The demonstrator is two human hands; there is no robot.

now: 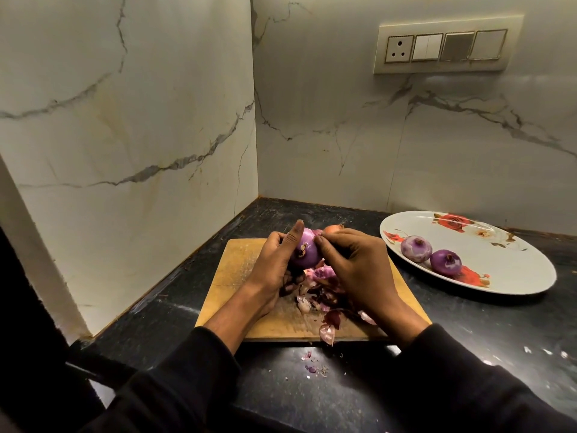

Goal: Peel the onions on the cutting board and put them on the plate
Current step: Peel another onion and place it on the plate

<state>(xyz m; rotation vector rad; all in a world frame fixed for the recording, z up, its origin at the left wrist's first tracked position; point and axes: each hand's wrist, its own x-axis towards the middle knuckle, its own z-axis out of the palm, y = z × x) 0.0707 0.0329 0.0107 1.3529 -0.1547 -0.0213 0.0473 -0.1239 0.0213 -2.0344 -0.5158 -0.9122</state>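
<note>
My left hand grips a purple onion above the wooden cutting board, thumb up along its left side. My right hand pinches at the onion's upper right side with its fingertips. A heap of purple and papery peels lies on the board under my hands. An unpeeled brownish onion shows at the board's far edge, mostly hidden behind my right hand. Two peeled purple onions sit on the white oval plate with red flowers at the right.
The board lies on a dark stone counter in a corner of marble walls. Small peel scraps lie on the counter in front of the board. A switch panel is on the back wall.
</note>
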